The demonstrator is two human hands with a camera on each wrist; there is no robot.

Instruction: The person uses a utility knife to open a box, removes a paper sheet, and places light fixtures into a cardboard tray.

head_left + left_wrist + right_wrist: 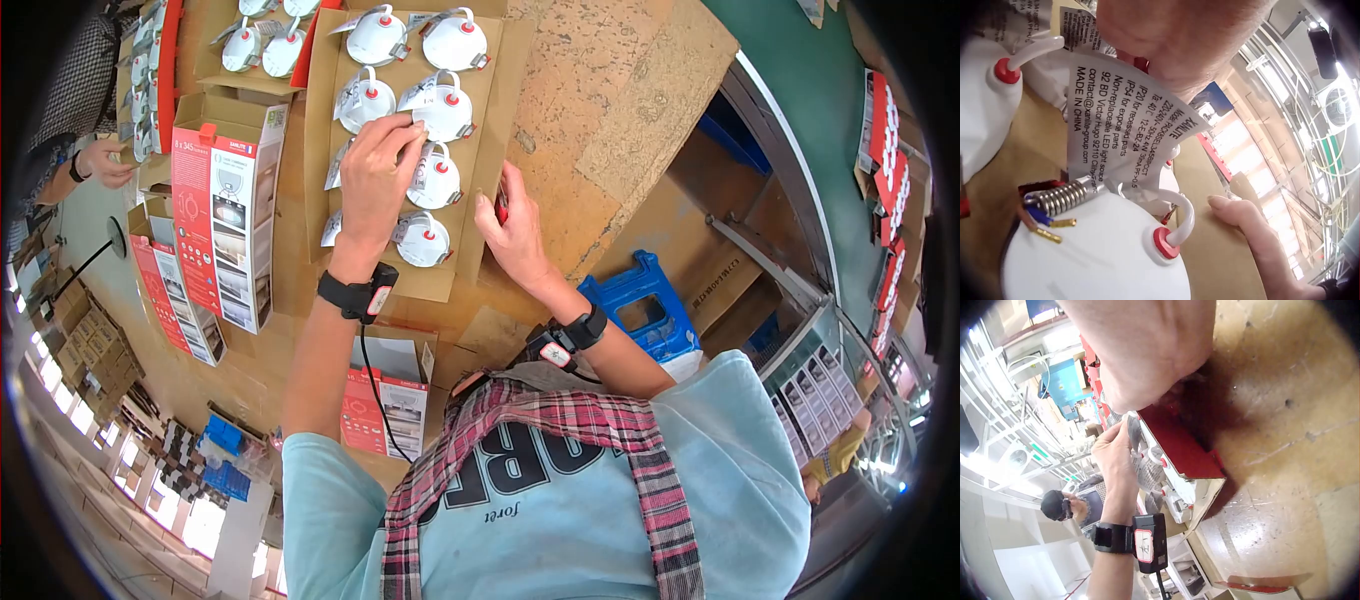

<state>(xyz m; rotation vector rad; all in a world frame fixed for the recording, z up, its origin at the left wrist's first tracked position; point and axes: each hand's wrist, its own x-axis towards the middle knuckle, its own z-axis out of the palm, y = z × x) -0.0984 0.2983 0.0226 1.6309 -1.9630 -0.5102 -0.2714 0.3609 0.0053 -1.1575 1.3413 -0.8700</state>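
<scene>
An open cardboard carton [484, 120] holds two rows of round white downlights [425, 247], each with a white cable loop, a red grommet and a paper label. My left hand [376, 180] is over the middle of the carton, thumb and fingertips pinching a grey-white label [1134, 432]. Close up in the left wrist view, a printed label [1119, 119] rises above a downlight [1104, 253] with a coiled spring [1063, 199] and bare-ended wires [1054, 228]. My right hand [518, 235] grips the carton's right wall, thumb on the inner side; its other fingers are largely hidden.
Tall red-and-white printed boxes [222, 215] stand left of the carton, with more filled cartons [262, 45] behind. Another printed box [385, 400] is near my body. A blue plastic stool [645, 310] stands beyond the worn wooden table's [570, 130] edge. Another person's hand [105, 163] is at far left.
</scene>
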